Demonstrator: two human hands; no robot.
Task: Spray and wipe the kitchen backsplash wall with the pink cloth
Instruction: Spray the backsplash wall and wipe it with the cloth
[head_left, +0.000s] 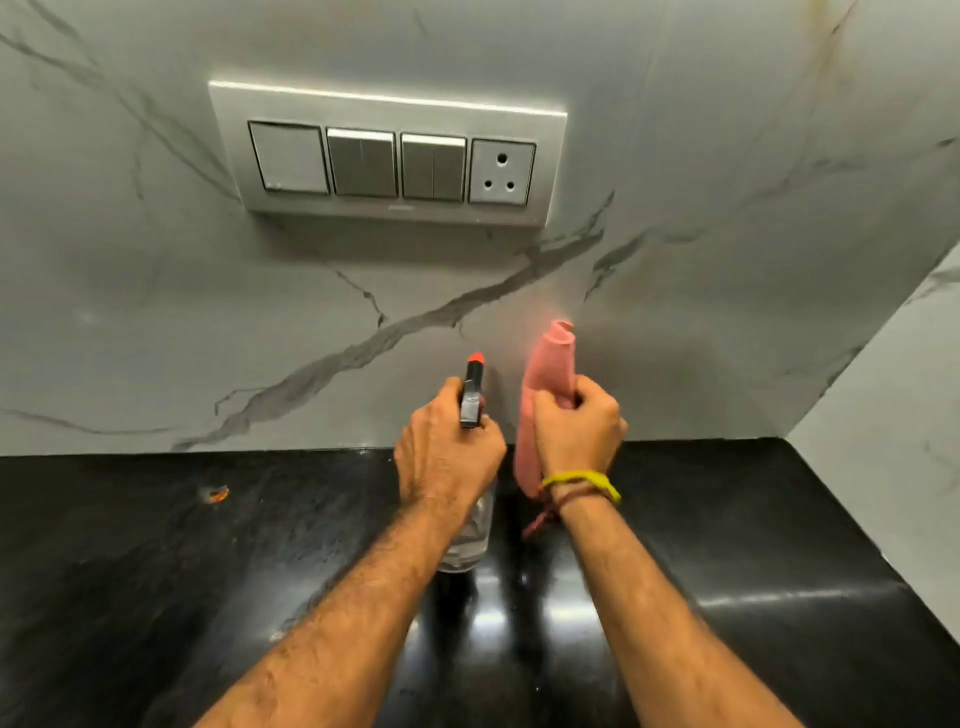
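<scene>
Left hand (447, 447) fingers curled round spray bottle (470, 488) held above black tabletop (156, 571), nozzle toward marble backsplash wall (675, 208), right hand (576, 426) fingers gripping bunched pink cloth (545, 374) near the wall, switch panel (387, 156) above

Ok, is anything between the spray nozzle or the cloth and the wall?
Nothing visible. The left hand grips the spray bottle, its orange nozzle facing bare marble backsplash. The right hand holds the pink cloth close to the wall. The switch panel sits higher up.
</scene>
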